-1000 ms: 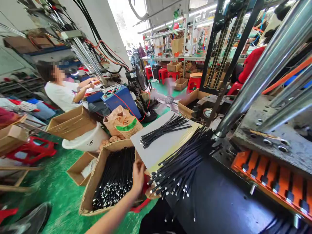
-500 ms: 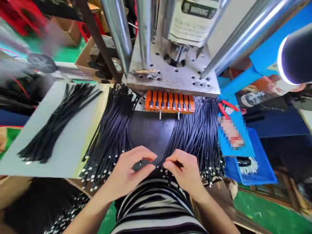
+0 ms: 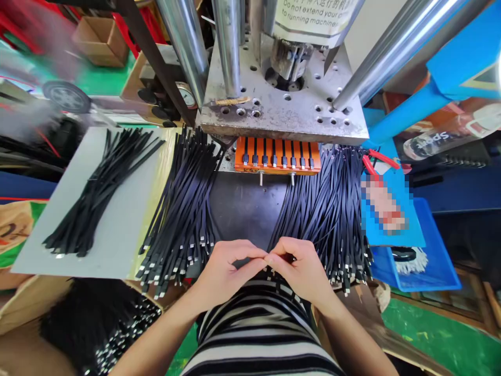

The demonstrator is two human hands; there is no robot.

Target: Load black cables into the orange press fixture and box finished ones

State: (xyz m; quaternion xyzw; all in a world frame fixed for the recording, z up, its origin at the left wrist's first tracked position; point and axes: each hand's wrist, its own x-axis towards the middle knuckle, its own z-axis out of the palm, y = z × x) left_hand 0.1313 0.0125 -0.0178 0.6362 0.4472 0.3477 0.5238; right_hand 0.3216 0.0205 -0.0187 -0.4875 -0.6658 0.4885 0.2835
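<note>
My left hand [image 3: 233,277] and my right hand [image 3: 299,271] meet at the fingertips, low in front of the striped shirt. Thumb and index of each are pinched together. A black cable from the right-hand bundle of cables [image 3: 324,203] runs down behind the right fingers, which close on its end. Whatever the left fingertips pinch is hidden. To the left lies another bundle of flat black cables [image 3: 183,203], its silver plug ends towards me. Beyond the hands, an orange fixture [image 3: 277,170] carries several black cable ends in a row of slots.
A steel press plate [image 3: 282,117] on thick rods overhangs the fixture. Farther left, a cable bundle [image 3: 99,193] lies on a grey board [image 3: 129,219]. Red-handled pliers [image 3: 381,158] and a blue tray [image 3: 434,250] are at right. A cardboard box [image 3: 27,297] with cables stands lower left.
My left fingertips have closed and moved right to meet the right ones; before, a gap separated the hands. The camera view has shifted slightly.
</note>
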